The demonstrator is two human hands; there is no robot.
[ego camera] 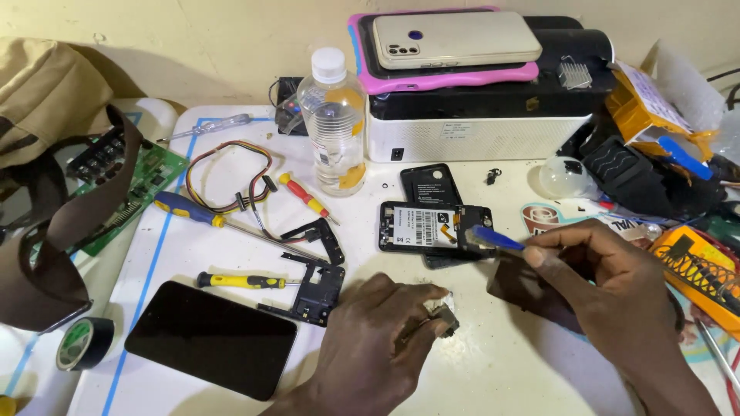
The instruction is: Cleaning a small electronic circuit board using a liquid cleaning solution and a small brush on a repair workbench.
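Both hands sit closest, low over the white desk (493, 362). Of the two, the left hand (378, 339) has its fingers pinched shut on a small grey part (445, 317), holding it just above the desk. Over on the other side, the right hand (609, 277) has its fingers closed around a thin blue tool (493, 237). Its tip points at the opened phone (432, 227), which lies flat near the middle of the desk with its back off.

It looks like the fixing step: a little piece is out of the phone and being worked on. A next move would need a steady hand and a soft touch, because the part is tiny and the tool tip is thin.

Now the other things, big to small. At the back of the desk stands a long white box (478, 135) with a small pale label on its front. On top of it lies a pink tablet case (447, 77) and a cream phone (455, 38). A black screen (208, 339) lies flat at the front left. Far right is a torn yellow and orange packet (655, 115). Near the box stands a clear bottle (333, 123) with a see-through label showing orange patches. The opened phone carries a white sticker (420, 226) with black stripes. A yellow screwdriver (243, 281) lies close by.
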